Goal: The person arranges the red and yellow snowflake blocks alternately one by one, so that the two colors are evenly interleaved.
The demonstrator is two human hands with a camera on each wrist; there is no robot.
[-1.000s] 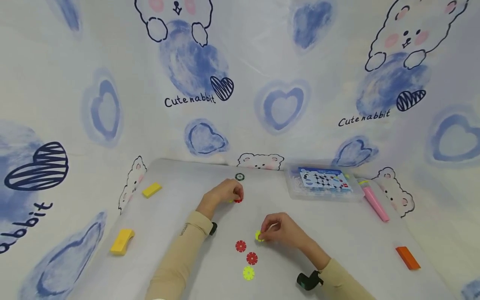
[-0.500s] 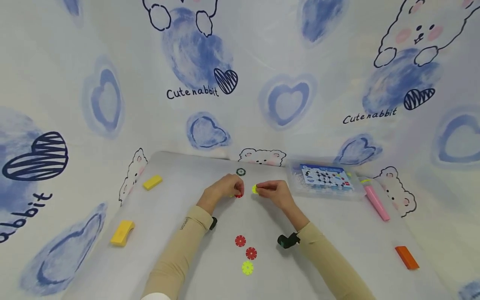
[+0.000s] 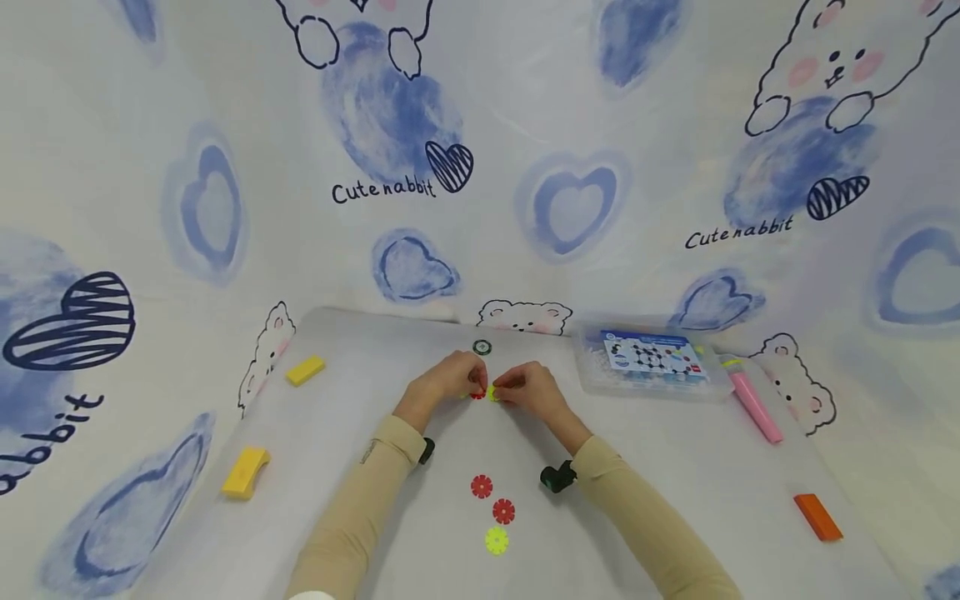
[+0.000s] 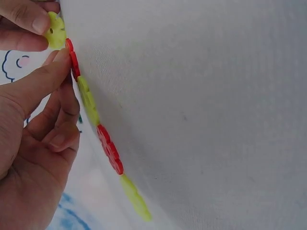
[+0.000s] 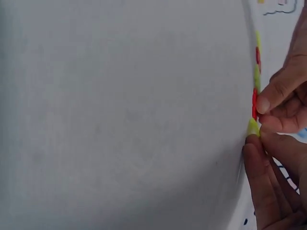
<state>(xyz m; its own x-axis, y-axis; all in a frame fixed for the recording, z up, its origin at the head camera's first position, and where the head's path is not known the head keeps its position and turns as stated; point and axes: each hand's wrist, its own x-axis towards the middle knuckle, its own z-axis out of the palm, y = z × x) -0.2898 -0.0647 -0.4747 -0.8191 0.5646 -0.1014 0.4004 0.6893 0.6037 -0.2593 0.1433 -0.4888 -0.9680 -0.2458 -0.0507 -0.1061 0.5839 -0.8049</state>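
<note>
Head view: both hands meet near the middle of the bench, slightly toward its 12 o'clock edge. The left hand pinches the end of a chain of discs — alternating red and yellow-green pieces lying flat on the bench, as the left wrist view shows, thumb pressed on the red end piece. The right hand pinches a single yellow-green disc between thumb and fingertip and holds it against that red end; the two pieces touch. The right wrist view shows the same joint edge-on, yellow-green disc directly below the red one, fingers closed on both sides. Whether the pieces are locked together cannot be told.

Loose stock, at 6 o'clock from the hands: two red discs and one yellow-green disc, lying in a short row, just beside one another. A dark green ring sits at 12 o'clock from the hands, close by.

Remaining items on the bench — a clear plastic box with a printed card at 2 o'clock, a pink bar just beside it, an orange block at 4 o'clock, and two yellow blocks at 9 o'clock, well apart from the work.
</note>
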